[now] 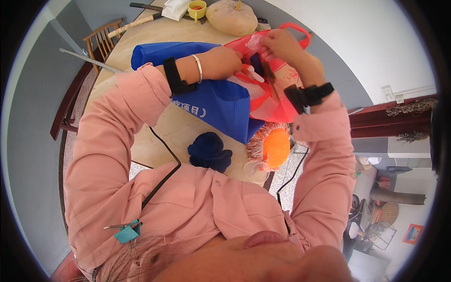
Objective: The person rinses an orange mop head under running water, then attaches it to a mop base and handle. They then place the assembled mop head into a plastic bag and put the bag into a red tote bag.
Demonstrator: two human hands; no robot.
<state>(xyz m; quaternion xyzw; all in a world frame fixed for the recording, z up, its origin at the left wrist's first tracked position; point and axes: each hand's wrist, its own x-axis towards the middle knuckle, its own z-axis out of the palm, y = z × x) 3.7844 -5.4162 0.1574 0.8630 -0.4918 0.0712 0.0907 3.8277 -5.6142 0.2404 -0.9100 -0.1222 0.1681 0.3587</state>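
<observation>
A red plastic bag (282, 89) lies open on the table, with dark blue and brown items and a white-and-orange piece showing in its mouth. At the left side of that mouth, my left hand (226, 63) is closed on the bag's edge; its fingertips are partly hidden. My right hand (283, 46) is raised over the bag's far side, pinching a thin, crumpled, translucent piece of plastic (254, 42). Under my left forearm spreads a blue fabric bag (221, 101) with white print, its open end turned toward me.
Nearer me on the table (157, 145) lie a bunched navy cloth (209, 151), an orange fringed item (276, 146) and a clear plastic cup (256, 172). Farther off are a pale pumpkin (231, 18), a yellow mug (197, 11), a white packet (175, 8) and a wooden-handled tool (134, 25).
</observation>
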